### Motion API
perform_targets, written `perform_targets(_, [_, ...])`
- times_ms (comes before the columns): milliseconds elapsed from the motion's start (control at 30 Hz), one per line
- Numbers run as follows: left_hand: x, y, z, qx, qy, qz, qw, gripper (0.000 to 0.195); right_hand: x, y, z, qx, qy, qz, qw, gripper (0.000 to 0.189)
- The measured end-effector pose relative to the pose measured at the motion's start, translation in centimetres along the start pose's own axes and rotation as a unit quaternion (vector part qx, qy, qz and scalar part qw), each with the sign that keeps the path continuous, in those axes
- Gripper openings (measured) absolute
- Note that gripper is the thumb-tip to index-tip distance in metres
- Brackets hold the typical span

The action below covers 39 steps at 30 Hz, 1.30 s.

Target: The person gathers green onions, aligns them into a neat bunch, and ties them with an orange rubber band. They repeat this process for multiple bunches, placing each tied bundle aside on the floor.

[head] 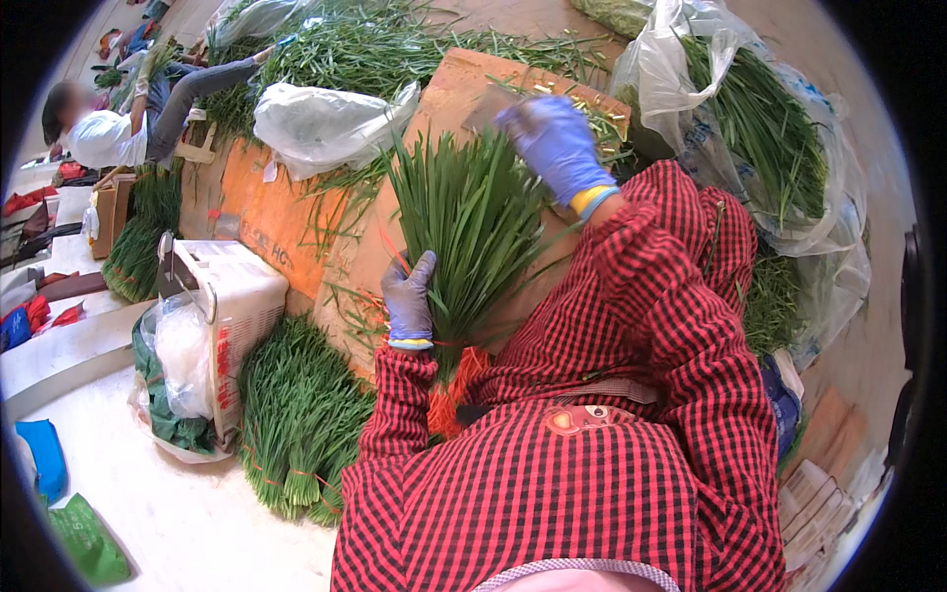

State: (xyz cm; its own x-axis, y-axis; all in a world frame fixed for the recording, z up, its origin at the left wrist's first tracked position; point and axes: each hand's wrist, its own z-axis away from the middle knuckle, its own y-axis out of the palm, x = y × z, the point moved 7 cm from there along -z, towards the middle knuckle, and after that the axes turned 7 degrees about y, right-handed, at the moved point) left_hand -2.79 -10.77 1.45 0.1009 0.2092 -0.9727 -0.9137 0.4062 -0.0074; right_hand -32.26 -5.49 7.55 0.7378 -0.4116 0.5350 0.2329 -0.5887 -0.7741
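Note:
A fanned bunch of long green leaves, likely garlic chives, stands in front of me, with a thin red tie around its lower part. My left hand, in a greyish-purple glove, is against the left side of the bunch. Its thumb points up along the leaves, and a red string runs at its fingers; their grip is partly hidden. Blurred by motion, my right hand in a blue-purple glove is curled above the right side of the leaves. Beside it is a dark, flat, blade-like piece; whether I hold it is unclear.
A brown board bears cut pale stalk ends. Tied bunches stand at left by a white plastic basket. Loose leaves lie beyond. A plastic bag of leaves is at right. Another person sits at upper left.

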Motion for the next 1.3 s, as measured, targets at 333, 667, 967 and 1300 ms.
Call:
perform_targets(333, [0.3, 0.3, -1.1, 0.07, 0.002, -0.014, 0.997, 0.045, -4.1, -2.4, -1.6, -0.042, 0.261, 0.025, 0.964, 0.029])
perform_targets(667, [-2.1, 0.8, 6.7, 0.098, 0.166, -0.687, 0.7, 0.132, -4.2, -0.9, -0.2, -0.052, 0.239, -0.146, 0.958, 0.029])
perform_targets(967, [-0.7, -3.5, 3.2, 0.114, -0.025, -0.235, 0.965, 0.08, -3.0, 0.3, 0.7, 0.066, 0.254, -0.219, 0.94, 0.024])
perform_targets(1300, [1.7, -1.5, 6.3, 0.165, -0.261, 0.124, 0.943, 0.05, -0.6, 2.2, 1.9, 0.169, 0.166, -0.242, 0.941, 0.02])
